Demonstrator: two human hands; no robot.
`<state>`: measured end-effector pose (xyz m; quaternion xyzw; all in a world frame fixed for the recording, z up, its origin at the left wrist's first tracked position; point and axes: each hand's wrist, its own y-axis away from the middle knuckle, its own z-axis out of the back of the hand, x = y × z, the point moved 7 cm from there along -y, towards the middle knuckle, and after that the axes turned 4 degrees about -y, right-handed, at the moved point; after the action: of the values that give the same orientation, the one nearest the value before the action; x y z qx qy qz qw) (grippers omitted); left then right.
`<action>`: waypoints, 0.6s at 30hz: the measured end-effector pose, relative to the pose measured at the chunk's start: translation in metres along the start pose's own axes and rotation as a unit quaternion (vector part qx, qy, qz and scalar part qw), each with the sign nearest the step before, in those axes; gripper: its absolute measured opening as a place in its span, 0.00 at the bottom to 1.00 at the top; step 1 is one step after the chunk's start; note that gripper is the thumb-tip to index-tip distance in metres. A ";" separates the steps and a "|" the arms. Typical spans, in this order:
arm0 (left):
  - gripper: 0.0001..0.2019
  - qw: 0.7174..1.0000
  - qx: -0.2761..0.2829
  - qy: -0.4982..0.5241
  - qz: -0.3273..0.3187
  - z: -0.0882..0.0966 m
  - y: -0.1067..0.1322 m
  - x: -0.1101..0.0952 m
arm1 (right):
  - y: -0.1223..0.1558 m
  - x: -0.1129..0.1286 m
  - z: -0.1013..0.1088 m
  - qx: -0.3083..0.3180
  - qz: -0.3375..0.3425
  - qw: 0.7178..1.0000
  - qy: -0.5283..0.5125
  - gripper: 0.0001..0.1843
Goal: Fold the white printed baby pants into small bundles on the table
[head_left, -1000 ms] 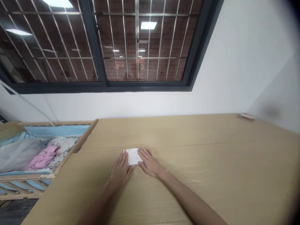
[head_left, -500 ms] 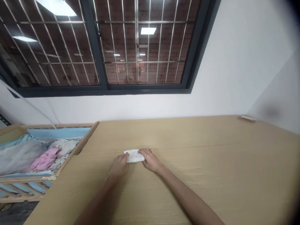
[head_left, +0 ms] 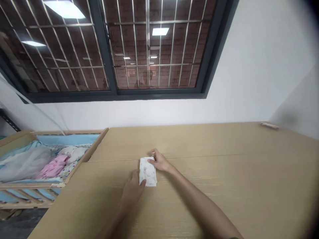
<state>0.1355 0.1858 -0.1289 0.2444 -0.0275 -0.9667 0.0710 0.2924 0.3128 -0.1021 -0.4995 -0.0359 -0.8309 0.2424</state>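
Note:
A small folded white cloth with a faint print (head_left: 147,171) is held just above the light wooden table (head_left: 224,186). My left hand (head_left: 133,190) pinches its near lower corner between thumb and fingers. My right hand (head_left: 159,161) grips the cloth's far upper edge with curled fingers. The cloth stands tilted up on its edge between the two hands, near the seam that runs across the tabletop.
A wooden cot (head_left: 45,166) with pink, white and blue fabric stands against the table's left side. A small flat wooden piece (head_left: 269,125) lies at the far right corner. Behind are a white wall and a barred window (head_left: 112,49).
The cloth lay flat under both hands a second ago. Now both hands have closed on it and turned it upright, a little nearer to me.

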 end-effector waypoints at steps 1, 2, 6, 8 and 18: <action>0.19 0.999 -0.003 -0.036 -0.003 -0.002 -0.001 -0.003 | -0.002 -0.008 -0.004 -0.002 -0.008 1.000 0.008 0.22; 0.17 0.998 -0.006 -0.059 -0.005 -0.003 -0.002 -0.005 | -0.004 -0.015 -0.007 -0.004 -0.014 1.000 0.018 0.21; 0.15 0.994 -0.017 -0.106 -0.006 -0.002 -0.001 -0.011 | -0.006 -0.025 -0.013 0.002 -0.018 0.999 0.047 0.19; 0.19 0.990 -0.046 -0.132 -0.018 0.001 0.009 -0.017 | -0.002 -0.013 -0.012 0.004 -0.002 0.998 0.064 0.19; 0.21 0.946 -0.169 -0.209 -0.182 -0.046 0.064 -0.049 | 0.073 0.086 -0.068 0.297 0.244 0.914 0.133 0.32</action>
<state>0.2086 0.1287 -0.1409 0.0222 0.1667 -0.9830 -0.0733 0.2361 0.1962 -0.0766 -0.2827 -0.1256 -0.7559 0.5770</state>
